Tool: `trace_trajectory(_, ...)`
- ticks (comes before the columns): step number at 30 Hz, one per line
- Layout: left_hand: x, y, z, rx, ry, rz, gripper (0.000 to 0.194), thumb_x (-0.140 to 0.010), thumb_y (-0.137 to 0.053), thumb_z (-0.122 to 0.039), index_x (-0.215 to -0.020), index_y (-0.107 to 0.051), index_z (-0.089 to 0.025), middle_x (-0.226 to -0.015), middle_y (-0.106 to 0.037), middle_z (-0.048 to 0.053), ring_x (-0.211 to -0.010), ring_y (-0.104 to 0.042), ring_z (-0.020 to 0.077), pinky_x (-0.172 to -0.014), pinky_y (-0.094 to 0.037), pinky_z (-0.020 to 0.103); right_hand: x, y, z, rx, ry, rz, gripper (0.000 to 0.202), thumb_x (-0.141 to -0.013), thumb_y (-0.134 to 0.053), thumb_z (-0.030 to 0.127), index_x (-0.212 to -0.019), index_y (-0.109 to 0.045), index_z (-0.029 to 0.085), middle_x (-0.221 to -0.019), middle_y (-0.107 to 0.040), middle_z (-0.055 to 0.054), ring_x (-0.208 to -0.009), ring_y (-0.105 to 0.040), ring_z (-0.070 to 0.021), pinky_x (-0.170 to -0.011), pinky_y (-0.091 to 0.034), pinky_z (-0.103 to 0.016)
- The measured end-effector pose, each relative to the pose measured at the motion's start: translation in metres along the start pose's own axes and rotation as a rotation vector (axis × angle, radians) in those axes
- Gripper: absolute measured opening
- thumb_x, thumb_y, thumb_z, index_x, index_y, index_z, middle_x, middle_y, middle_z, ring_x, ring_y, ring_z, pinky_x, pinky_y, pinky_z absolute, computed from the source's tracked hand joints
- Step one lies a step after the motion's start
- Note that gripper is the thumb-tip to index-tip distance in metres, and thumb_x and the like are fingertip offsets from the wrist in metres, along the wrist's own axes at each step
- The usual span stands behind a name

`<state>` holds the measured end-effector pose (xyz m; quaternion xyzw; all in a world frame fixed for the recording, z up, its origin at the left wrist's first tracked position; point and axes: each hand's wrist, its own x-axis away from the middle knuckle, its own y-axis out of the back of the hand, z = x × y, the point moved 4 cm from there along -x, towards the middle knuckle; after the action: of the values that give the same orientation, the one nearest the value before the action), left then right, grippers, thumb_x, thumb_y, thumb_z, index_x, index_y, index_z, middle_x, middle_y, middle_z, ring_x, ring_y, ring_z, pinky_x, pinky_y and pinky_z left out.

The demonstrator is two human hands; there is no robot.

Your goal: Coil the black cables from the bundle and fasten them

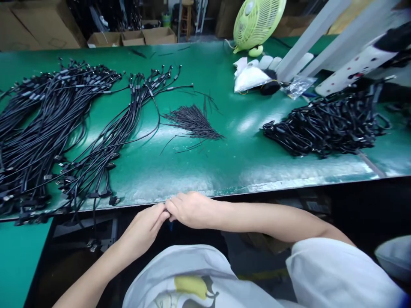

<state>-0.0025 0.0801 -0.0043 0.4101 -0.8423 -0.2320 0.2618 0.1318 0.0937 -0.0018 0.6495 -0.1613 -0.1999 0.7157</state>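
My left hand (144, 226) and my right hand (190, 209) meet at the front edge of the green table (237, 158). The fingers of both are closed and their tips touch. Whatever lies between them is hidden. Beyond the hands is a small heap of thin black wire ties (192, 123), with a few strays around it. To the left of that heap lies a loose bunch of black cables (123, 124) with connectors at both ends. Some of its plugs hang over the table edge.
A larger pile of black cables (48, 115) covers the far left. Coiled, bundled cables (324, 124) are heaped at the right. Behind stand a green fan (258, 23), a white plastic bag (252, 79) and slanted white posts (310, 40). Cardboard boxes (159, 36) line the back.
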Motion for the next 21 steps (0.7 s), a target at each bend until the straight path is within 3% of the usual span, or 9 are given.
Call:
trace_trajectory(3,0.002,-0.002,-0.001,-0.085,-0.042,-0.012,0.029,-0.098,-0.030,-0.034,-0.077,-0.048,-0.021,-0.074,-0.058,0.002,-0.067,-0.053,0.0171,-0.062,-0.037,0.028,0.000,0.003,-0.005,-0.159,0.052,0.126,0.036,-0.102,-0.033,0.038,-0.093,-0.057,0.012,-0.077,-0.064,-0.006,-0.068,-0.060,-0.0174,-0.053,-0.039,-0.027)
trace_trajectory(5,0.005,0.005,0.007,-0.107,-0.023,-0.102,0.031,-0.096,-0.032,-0.036,-0.076,-0.050,-0.020,-0.070,-0.056,0.002,-0.065,-0.052,0.0178,-0.061,-0.036,0.029,0.000,0.016,-0.026,-0.305,0.108,0.115,0.032,-0.100,-0.039,0.038,-0.095,-0.060,0.014,-0.085,-0.067,-0.005,-0.075,-0.061,-0.0155,-0.060,-0.043,-0.026)
trace_trajectory(6,0.007,0.009,0.013,-0.079,0.016,-0.150,0.031,-0.096,-0.034,-0.037,-0.077,-0.052,-0.020,-0.068,-0.055,0.002,-0.063,-0.051,0.0176,-0.060,-0.035,0.029,0.000,0.024,-0.045,-0.360,0.100,0.059,0.029,-0.100,-0.040,0.036,-0.098,-0.061,0.016,-0.091,-0.068,-0.004,-0.081,-0.061,-0.0148,-0.065,-0.044,-0.025)
trace_trajectory(8,0.010,0.017,0.026,0.097,0.109,-0.227,0.032,-0.096,-0.038,-0.041,-0.081,-0.056,-0.019,-0.064,-0.051,0.000,-0.060,-0.049,0.0162,-0.060,-0.036,0.029,0.000,0.039,-0.103,-0.372,-0.055,-0.131,0.030,-0.102,-0.035,0.030,-0.105,-0.063,0.019,-0.104,-0.067,-0.005,-0.093,-0.060,-0.0151,-0.075,-0.045,-0.027)
trace_trajectory(11,0.008,0.020,0.033,0.580,0.143,-0.341,0.035,-0.094,-0.044,-0.047,-0.083,-0.057,-0.017,-0.058,-0.040,-0.004,-0.054,-0.043,0.0126,-0.057,-0.039,0.027,0.006,0.046,-0.208,-0.106,-0.562,-0.394,0.035,-0.099,-0.031,0.018,-0.111,-0.064,0.017,-0.112,-0.063,-0.011,-0.099,-0.055,-0.0206,-0.080,-0.041,-0.033)
trace_trajectory(14,0.000,0.014,0.028,0.941,0.118,-0.451,0.036,-0.089,-0.054,-0.050,-0.079,-0.056,-0.015,-0.058,-0.036,-0.006,-0.051,-0.038,0.0091,-0.052,-0.038,0.024,0.006,0.032,-0.272,0.133,-0.754,-0.312,0.029,-0.093,-0.040,0.018,-0.107,-0.066,0.011,-0.112,-0.060,-0.017,-0.095,-0.052,-0.0253,-0.077,-0.036,-0.036)
trace_trajectory(17,-0.008,0.009,0.023,1.054,0.111,-0.537,0.035,-0.088,-0.058,-0.049,-0.079,-0.056,-0.015,-0.061,-0.037,-0.005,-0.054,-0.042,0.0086,-0.055,-0.041,0.024,0.008,0.025,-0.283,0.247,-0.790,-0.244,0.031,-0.093,-0.039,0.021,-0.099,-0.068,0.009,-0.106,-0.061,-0.018,-0.089,-0.051,-0.0255,-0.072,-0.034,-0.036)
trace_trajectory(19,-0.010,0.007,0.021,1.102,0.109,-0.568,0.034,-0.088,-0.058,-0.048,-0.080,-0.056,-0.015,-0.061,-0.037,-0.006,-0.055,-0.043,0.0083,-0.055,-0.042,0.023,0.017,0.031,-0.265,0.276,-0.849,-0.333,0.032,-0.093,-0.039,0.023,-0.095,-0.069,0.011,-0.102,-0.062,-0.016,-0.086,-0.051,-0.0248,-0.071,-0.034,-0.035)
trace_trajectory(21,-0.012,0.004,0.019,1.166,0.106,-0.572,0.033,-0.088,-0.059,-0.047,-0.079,-0.055,-0.015,-0.060,-0.035,-0.006,-0.052,-0.040,0.0071,-0.052,-0.040,0.021,0.025,0.037,-0.229,0.222,-0.863,-0.455,0.031,-0.093,-0.042,0.025,-0.093,-0.070,0.013,-0.095,-0.062,-0.013,-0.084,-0.052,-0.0233,-0.070,-0.035,-0.033)
